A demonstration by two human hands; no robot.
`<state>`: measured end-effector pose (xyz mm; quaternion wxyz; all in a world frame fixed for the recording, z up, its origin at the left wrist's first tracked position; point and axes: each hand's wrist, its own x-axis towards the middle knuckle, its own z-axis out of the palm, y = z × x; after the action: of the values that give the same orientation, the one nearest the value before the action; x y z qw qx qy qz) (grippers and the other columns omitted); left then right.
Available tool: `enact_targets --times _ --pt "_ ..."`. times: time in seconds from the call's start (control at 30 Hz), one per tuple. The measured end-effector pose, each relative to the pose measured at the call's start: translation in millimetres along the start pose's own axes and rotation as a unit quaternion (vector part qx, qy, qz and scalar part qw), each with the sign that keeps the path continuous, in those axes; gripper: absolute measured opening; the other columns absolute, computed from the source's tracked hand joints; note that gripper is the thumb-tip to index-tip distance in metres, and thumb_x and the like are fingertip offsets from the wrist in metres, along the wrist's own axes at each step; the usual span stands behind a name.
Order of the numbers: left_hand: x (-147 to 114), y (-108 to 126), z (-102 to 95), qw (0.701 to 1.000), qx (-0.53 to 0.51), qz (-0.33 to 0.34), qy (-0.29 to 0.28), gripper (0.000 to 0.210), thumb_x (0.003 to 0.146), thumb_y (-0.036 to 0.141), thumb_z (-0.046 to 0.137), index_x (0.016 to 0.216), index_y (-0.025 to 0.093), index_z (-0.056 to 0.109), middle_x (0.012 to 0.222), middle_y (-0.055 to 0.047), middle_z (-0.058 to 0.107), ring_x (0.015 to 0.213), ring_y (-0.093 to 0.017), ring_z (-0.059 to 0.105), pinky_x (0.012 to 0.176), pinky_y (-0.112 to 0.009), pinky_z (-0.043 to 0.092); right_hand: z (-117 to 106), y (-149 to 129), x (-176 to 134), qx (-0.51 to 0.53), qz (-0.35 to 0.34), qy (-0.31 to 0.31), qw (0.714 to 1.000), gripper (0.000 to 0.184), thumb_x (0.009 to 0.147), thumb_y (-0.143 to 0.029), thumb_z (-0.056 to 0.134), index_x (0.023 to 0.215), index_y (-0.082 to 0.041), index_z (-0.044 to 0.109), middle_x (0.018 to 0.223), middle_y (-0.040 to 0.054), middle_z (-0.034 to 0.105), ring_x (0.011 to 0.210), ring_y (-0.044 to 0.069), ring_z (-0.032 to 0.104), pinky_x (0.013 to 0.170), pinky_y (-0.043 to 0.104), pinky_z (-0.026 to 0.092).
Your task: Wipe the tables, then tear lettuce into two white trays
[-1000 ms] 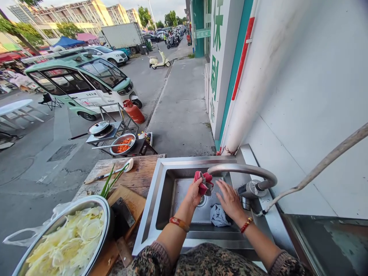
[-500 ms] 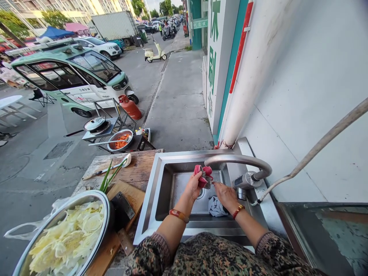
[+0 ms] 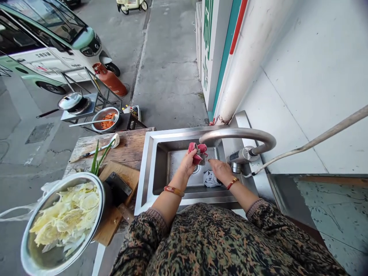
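Observation:
A crumpled red and grey cloth (image 3: pixel 197 154) is bunched in my left hand (image 3: pixel 187 163), whose fingers are closed around it above the sink basin. Close to the cloth's right side is my right hand (image 3: pixel 222 171), back upward, fingers stretched toward the cloth with nothing visible in them; its far fingers are partly hidden. Below it, a wet-looking grey cloth (image 3: pixel 211 179) lies on the floor of the steel sink (image 3: pixel 148 172). The curved faucet (image 3: pixel 238 133) arches over the basin just beyond both hands. No water stream is discernible.
Left of the sink, a wooden table (image 3: pixel 129 142) bears a cutting board (image 3: pixel 126 172), a dark-bladed cleaver (image 3: pixel 117 188), green onions (image 3: pixel 99 159) and a large bowl (image 3: pixel 25 245) of cut cabbage. A hose (image 3: pixel 310 147) runs along the right wall. Beyond stand a stove and a gas cylinder (image 3: pixel 110 78).
My view has tilted downward, so the scene sits higher in the picture. The left hand keeps its hold on the red and grey cloth, and the right hand stays beside it.

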<state>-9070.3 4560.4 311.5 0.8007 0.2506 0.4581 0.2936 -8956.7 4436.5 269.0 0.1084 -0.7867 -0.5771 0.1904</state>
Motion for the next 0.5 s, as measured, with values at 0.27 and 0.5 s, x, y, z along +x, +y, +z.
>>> enact_targets --times 0.27,0.5 --pt "3 -6 6.7 1.000 -0.007 -0.009 -0.018 0.026 0.069 0.022 0.075 0.092 0.017 0.064 0.066 0.003 0.069 0.052 -0.010 0.060 0.053 -0.023 0.047 -2 5 24 0.345 0.029 0.158 0.925 0.047 0.093 -0.033 0.044 0.138 -0.022 0.046 0.127 0.0106 0.062 0.117 0.024 0.058 0.102 0.042 0.044" --pt "-1 0 13.6 0.997 -0.059 0.025 -0.049 0.032 0.065 0.031 0.081 0.090 0.018 0.068 0.082 -0.003 0.074 0.073 -0.014 0.067 0.071 -0.025 0.050 7 -37 45 0.691 0.087 0.074 0.714 0.050 0.087 -0.051 0.050 0.129 -0.025 0.053 0.123 0.0071 0.066 0.101 0.022 0.066 0.087 0.041 0.054"
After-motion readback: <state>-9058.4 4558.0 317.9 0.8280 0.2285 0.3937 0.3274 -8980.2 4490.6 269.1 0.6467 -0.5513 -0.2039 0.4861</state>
